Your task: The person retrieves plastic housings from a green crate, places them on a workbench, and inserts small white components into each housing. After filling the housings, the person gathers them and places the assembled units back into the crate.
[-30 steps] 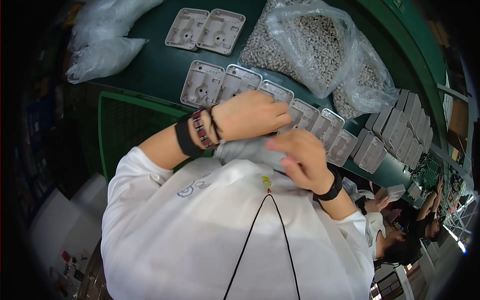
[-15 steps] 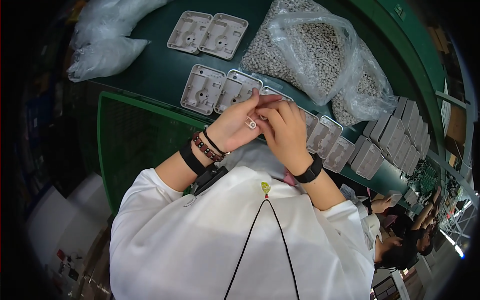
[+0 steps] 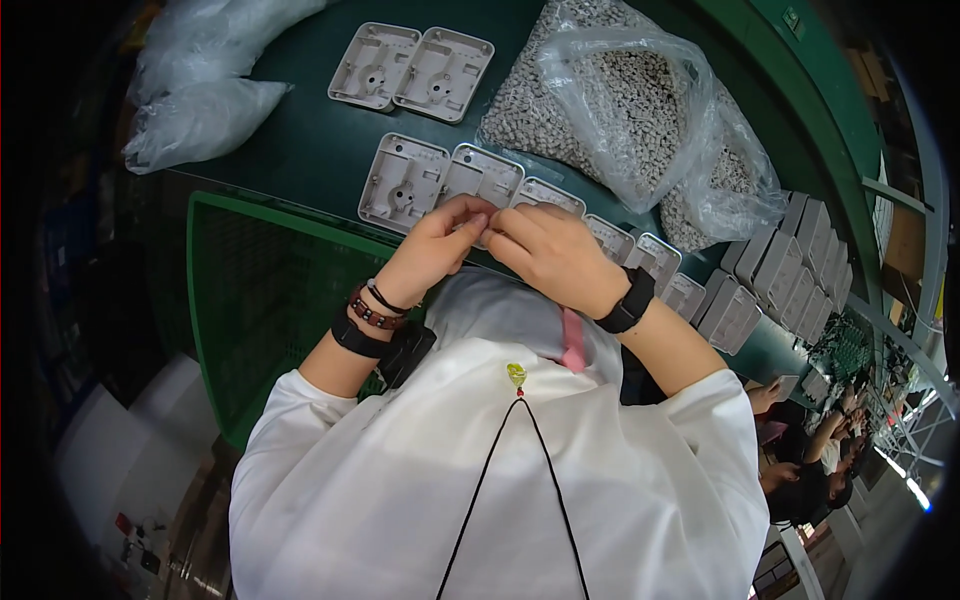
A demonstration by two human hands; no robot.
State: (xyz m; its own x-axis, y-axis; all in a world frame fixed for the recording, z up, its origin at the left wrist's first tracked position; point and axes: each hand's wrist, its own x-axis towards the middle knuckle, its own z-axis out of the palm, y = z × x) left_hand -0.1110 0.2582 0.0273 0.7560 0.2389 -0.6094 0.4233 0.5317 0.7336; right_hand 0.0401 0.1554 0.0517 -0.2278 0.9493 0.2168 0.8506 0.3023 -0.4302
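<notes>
My left hand (image 3: 443,243) and my right hand (image 3: 558,252) meet at the fingertips, over the near edge of a light-grey plastic housing (image 3: 486,172). The fingers of both are pinched together, and whatever lies between them is hidden. This housing lies open side up in a row along the table's near edge. To its left is another grey housing (image 3: 403,180) with a round boss inside. Right of it, a further housing (image 3: 553,196) is partly covered by my right hand, and several more follow toward the right.
Two more housings (image 3: 444,72) lie farther back on the green table (image 3: 300,110). An open clear bag of small beige parts (image 3: 640,115) stands behind the row. Stacked housings (image 3: 790,255) are at the right, a green crate (image 3: 205,310) at the left. Co-workers sit at far right.
Both hands have come down onto the second housing's near edge. The small white plastic part seen in my left palm is now hidden, and the left hand has turned palm down.
</notes>
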